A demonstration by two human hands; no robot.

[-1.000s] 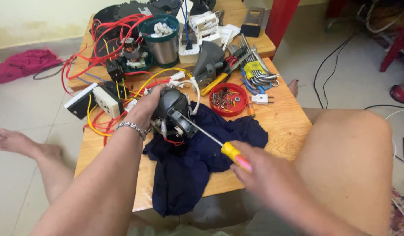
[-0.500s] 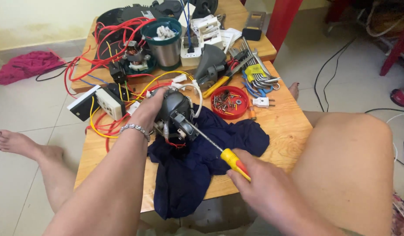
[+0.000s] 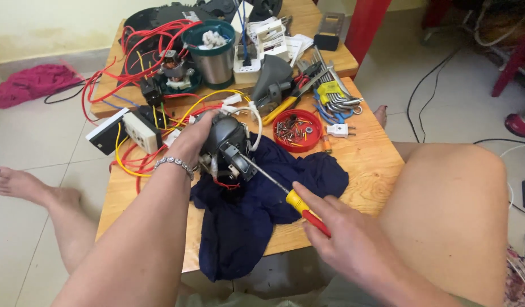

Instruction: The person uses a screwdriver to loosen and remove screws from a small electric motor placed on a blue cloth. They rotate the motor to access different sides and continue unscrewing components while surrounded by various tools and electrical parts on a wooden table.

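Dark grey metal, rounded, with red wires hanging under it — this small motor housing [image 3: 225, 145] stands on a dark blue cloth [image 3: 257, 199] near the middle of the light wooden worktop [image 3: 365, 165]. The left hand [image 3: 197, 139] is closed around its left side and holds it tilted toward the person; a silver bracelet [image 3: 174, 164] sits at the wrist. The right hand [image 3: 336, 227] is wrapped closed around the yellow-and-red handle of a long screwdriver [image 3: 285, 193], whose thin steel shaft runs up and left until the tip meets the front face of the housing.

To do this step well, I think the shaft should stay in one straight line with the screw, pressed in firmly while it turns, so the tip does not jump out and scratch the windings or the wires. The left hand must hold against the turning force, or the housing will roll on the soft cloth. I cannot tell if the tip sits fully in the screw head; it is too small to see.

Just beyond the cloth is a round red plastic dish of screws [image 3: 296, 129] — a good place for any loose screw. Farther back lie a set of hex keys [image 3: 336, 96], a white switch box with yellow wires [image 3: 140, 131] and a green-rimmed metal cup [image 3: 211, 51].
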